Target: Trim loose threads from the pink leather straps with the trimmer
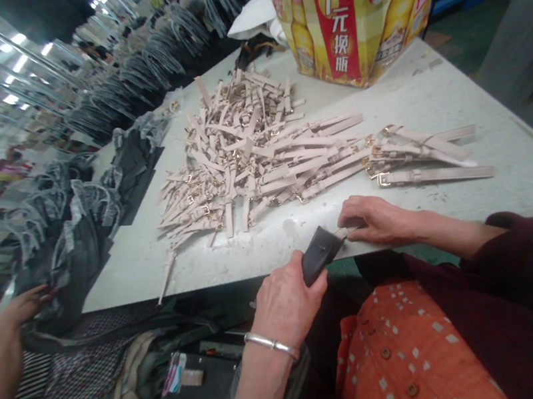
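L hand [285, 298] grips dark piece [322, 251] at surface's [499, 105] near edge, long axis slanting twd R hand [378, 219], which pinches a pale bit [342, 232] at its far end. Strap pile [251, 148] sits beyond, mid-surface to far edge.
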Demonstrator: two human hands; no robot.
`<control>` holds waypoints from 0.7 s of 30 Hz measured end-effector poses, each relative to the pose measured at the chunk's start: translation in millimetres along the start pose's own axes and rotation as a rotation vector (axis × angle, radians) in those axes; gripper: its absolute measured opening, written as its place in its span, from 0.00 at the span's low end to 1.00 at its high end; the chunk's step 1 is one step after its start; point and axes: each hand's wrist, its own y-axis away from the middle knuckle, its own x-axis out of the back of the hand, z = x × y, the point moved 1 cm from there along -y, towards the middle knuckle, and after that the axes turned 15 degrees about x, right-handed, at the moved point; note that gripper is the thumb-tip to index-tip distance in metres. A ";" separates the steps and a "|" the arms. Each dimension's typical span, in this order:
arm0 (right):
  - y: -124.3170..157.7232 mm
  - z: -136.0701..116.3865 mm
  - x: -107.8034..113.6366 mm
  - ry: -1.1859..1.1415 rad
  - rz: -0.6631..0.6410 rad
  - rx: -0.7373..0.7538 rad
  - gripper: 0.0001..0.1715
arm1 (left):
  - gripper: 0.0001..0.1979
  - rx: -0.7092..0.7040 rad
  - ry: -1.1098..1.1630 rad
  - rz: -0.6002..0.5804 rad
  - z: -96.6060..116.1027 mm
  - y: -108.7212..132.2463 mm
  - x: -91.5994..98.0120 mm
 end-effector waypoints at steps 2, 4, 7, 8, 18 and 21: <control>-0.1 -0.7 1.2 -0.001 0.001 -0.015 0.09 | 0.18 0.008 -0.017 -0.025 -4.2 0.2 2.6; -0.4 -1.6 1.8 -0.004 0.000 -0.027 0.09 | 0.17 0.016 -0.042 -0.035 -7.5 1.2 6.4; -1.1 -2.6 1.4 0.000 0.001 -0.032 0.09 | 0.16 0.006 -0.073 -0.007 -3.8 1.4 10.8; -1.3 -2.7 1.1 0.005 0.005 -0.032 0.09 | 0.16 -0.003 -0.074 0.006 -0.3 0.7 11.4; -4.4 -0.6 -1.7 0.054 0.007 -0.055 0.13 | 0.14 -0.011 0.068 0.065 7.4 -14.0 -1.0; -6.4 -7.5 2.8 0.086 -0.005 -0.063 0.14 | 0.15 0.051 0.151 0.055 -6.4 -14.1 -8.9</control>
